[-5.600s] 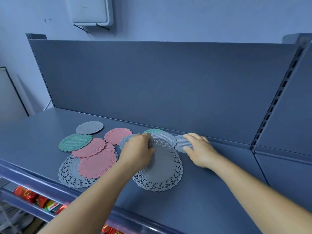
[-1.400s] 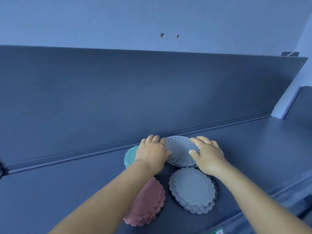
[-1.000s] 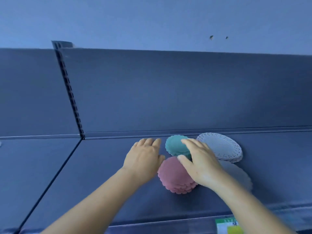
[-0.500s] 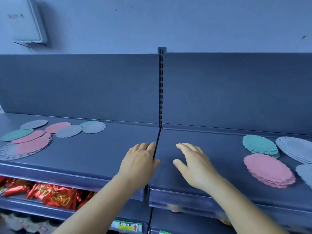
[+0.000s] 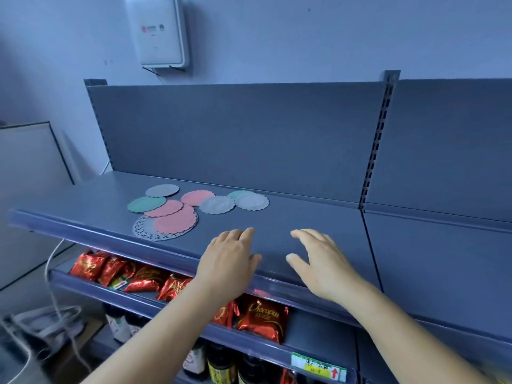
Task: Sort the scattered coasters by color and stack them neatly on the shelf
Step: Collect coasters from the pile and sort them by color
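Scattered coasters (image 5: 177,210) beyond-left of both hands (left (image 5: 230,261), right (image 5: 318,261), relaxed, nothing held).

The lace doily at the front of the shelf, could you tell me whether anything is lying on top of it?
Yes, a large pink coaster lies on the lace doily, covering most of it.
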Motion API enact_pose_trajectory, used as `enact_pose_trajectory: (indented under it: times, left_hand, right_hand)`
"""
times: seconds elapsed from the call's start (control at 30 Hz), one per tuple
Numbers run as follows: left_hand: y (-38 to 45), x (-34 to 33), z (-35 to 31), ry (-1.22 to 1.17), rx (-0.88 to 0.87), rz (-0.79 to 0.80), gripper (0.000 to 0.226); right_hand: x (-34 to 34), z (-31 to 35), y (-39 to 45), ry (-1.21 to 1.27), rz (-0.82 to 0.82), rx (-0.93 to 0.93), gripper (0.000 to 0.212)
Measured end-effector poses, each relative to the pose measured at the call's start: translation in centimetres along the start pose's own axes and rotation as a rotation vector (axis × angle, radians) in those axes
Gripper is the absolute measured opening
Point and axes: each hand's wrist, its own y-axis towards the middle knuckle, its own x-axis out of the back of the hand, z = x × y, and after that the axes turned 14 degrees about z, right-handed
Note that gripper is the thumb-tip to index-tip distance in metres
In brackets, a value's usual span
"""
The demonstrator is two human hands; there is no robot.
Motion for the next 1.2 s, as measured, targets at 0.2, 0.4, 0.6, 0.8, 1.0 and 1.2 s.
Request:
enact_pose_trajectory:
  times: [0.2, 0.4, 0.6, 0.8, 1.0, 1.2]
  left_hand:
    - [1.1, 0.5, 5.9, -0.014, 0.122, 0.001, 0.053]
    - [4.4, 1.3, 11.7, -0.014, 0.267, -0.005, 0.053]
    - [8.4, 1.3, 16.6, -0.019, 0.371, 0.055, 0.047]
    - [11.2, 1.1, 20.7, -0.052, 0.471, 0.075, 0.051]
    - [12.5, 0.5, 23.6, -0.055, 0.524, 0.189, 0.059]
    - [11.0, 0.7, 22.7, -0.028, 0.378, 0.131, 0.053]
  right_hand:
    - [-1.0, 3.9, 5.7, -0.023, 0.041, 0.113, 0.051]
    - [-1.6, 6.4, 13.4, -0.050, 0.108, 0.224, 0.049]
    - [-2.3, 8.0, 21.0, -0.102, 0.187, 0.287, 0.048]
    - [-3.3, 8.2, 26.2, -0.161, 0.264, 0.298, 0.051]
    - [-4.1, 9.0, 28.1, -0.249, 0.323, 0.245, 0.050]
    - [-4.3, 9.4, 26.7, -0.246, 0.314, 0.263, 0.049]
